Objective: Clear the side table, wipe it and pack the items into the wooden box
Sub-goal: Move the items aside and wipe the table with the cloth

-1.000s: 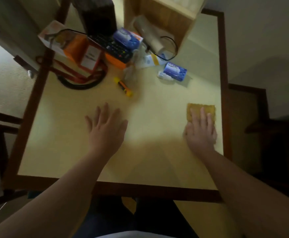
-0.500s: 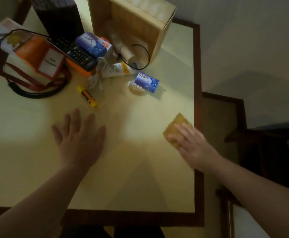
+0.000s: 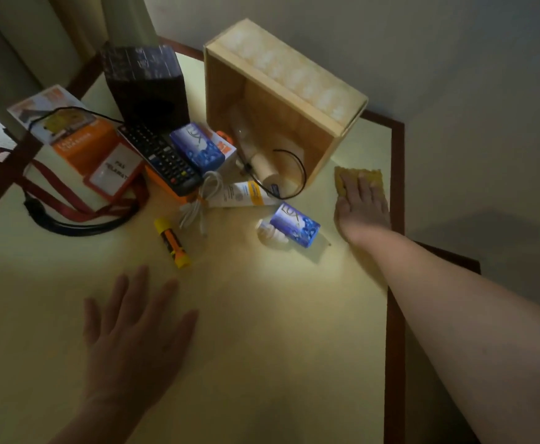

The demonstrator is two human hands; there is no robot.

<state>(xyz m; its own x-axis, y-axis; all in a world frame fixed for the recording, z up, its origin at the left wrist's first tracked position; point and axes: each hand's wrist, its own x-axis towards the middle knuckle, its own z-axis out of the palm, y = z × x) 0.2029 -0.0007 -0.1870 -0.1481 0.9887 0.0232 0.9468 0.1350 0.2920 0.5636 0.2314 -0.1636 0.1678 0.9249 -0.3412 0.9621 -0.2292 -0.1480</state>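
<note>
My right hand point(image 3: 360, 208) presses flat on a yellow-brown cloth point(image 3: 373, 177) near the table's right edge, just right of the wooden box point(image 3: 281, 88). The box lies on its side, its opening facing me, with a roll and a black cable inside. My left hand point(image 3: 134, 331) rests flat, fingers spread, on the pale table top point(image 3: 262, 331). Between the hands lie a blue soap box point(image 3: 296, 224), a white tube point(image 3: 243, 195), a yellow-orange marker point(image 3: 172, 243) and a white cable point(image 3: 199, 203).
At the back left sit a black box point(image 3: 147, 84), a remote point(image 3: 161, 155), another blue soap box point(image 3: 196, 147), orange packs point(image 3: 82, 144), a badge on a red lanyard point(image 3: 114, 174) and a black cord point(image 3: 70, 224). A dark wooden rim point(image 3: 395, 315) borders the table.
My right hand has slid the cloth away from me along the right edge, up beside the wooden box. My left hand stays flat on the table; the view has shifted.
</note>
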